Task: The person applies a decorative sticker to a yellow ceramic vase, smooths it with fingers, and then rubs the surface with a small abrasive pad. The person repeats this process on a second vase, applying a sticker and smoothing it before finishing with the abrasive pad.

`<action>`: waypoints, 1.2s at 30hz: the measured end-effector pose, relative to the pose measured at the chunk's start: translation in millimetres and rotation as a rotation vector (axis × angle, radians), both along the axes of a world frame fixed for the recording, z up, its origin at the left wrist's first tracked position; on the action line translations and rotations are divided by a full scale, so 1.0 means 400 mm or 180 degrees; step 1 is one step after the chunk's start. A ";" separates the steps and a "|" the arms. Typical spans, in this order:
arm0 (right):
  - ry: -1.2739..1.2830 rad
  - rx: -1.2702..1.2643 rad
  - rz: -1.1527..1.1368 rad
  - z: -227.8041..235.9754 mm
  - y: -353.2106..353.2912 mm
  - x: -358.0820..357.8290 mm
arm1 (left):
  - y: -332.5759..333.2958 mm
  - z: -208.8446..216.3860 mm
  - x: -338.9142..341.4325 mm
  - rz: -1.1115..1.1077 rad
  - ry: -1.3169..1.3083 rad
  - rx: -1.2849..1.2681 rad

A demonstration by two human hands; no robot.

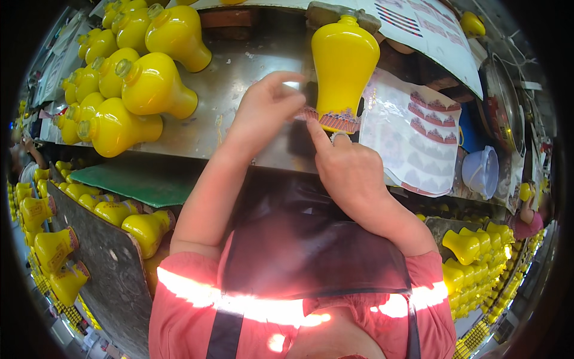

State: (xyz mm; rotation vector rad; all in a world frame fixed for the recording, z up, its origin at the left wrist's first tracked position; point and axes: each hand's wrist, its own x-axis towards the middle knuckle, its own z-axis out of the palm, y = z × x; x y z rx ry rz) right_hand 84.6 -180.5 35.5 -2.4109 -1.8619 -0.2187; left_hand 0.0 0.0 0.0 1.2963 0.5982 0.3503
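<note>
A glossy yellow vase-shaped bottle [345,60] lies with its neck away from me and its base toward me. Around the base runs a patterned pink and purple decal strip [341,120], whose left end sticks out past the bottle. My left hand [266,113], slightly blurred, pinches that loose end between thumb and fingers. On the near side of the base is my right hand [350,173], with a ring on one finger. Its outstretched index finger presses on the strip at the bottle's left edge. The other fingers are curled and the thumb is hidden.
Several yellow bottles [156,84] lie at the left of the metal bench [257,72]. Right of the bottle is a decal sheet [412,134], then a pale bucket [480,172]. A support block [320,15] is under the neck. More bottles [113,212] fill racks on both sides.
</note>
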 end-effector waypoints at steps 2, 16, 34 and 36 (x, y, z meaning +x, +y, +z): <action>-0.0026 -0.0023 -0.0004 0.001 0.000 0.001 | 0.003 0.000 0.010 0.0175 0.0103 -0.0210; 0.2350 0.1378 -0.1000 -0.015 -0.012 0.209 | -0.052 -0.015 0.047 0.0470 0.0526 0.3431; 0.3355 0.0748 -0.1062 0.024 -0.004 0.189 | -0.064 -0.045 0.086 -0.0397 0.0016 0.2409; 0.3329 0.0758 -0.1069 0.021 -0.002 0.190 | -0.063 -0.041 0.086 -0.0398 -0.0119 0.2452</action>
